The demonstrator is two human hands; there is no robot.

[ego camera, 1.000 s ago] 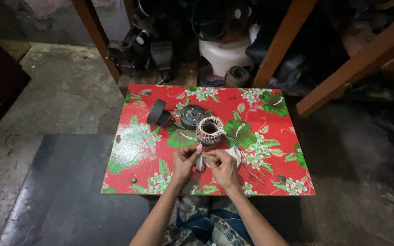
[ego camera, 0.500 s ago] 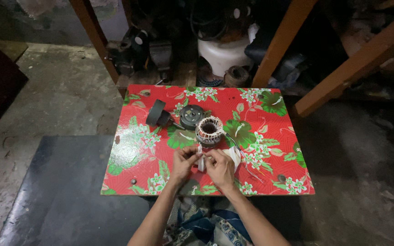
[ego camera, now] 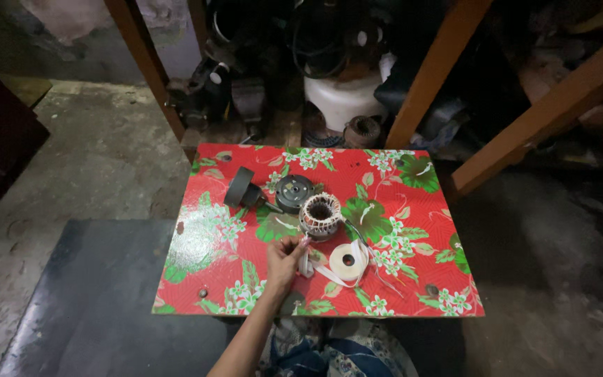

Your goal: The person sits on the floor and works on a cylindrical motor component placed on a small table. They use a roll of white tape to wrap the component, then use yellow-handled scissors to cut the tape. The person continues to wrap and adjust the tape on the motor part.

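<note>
My left hand (ego camera: 284, 262) reaches over the front of a small table covered in a red floral cloth (ego camera: 413, 237). Its fingers are pinched on a short strip of white tape (ego camera: 306, 264), fingertips just short of a motor stator with copper windings (ego camera: 319, 215). A roll of white tape (ego camera: 347, 260) lies flat to the right of the hand, with loose tape trailing from it. Behind the stator sit a dark round motor cover (ego camera: 293, 192) and a grey ring-shaped part (ego camera: 239, 186). My right hand is out of view.
Dark motor parts and a white bucket-like housing (ego camera: 343, 98) crowd the space behind the table, between slanted wooden beams (ego camera: 546, 112). A dark mat (ego camera: 99, 300) lies on the concrete floor at the left. My patterned clothing shows below the table's front edge.
Both hands were together at the table's front working the white tape. Now the right hand has withdrawn out of view and the left hand alone holds the strip near the stator.
</note>
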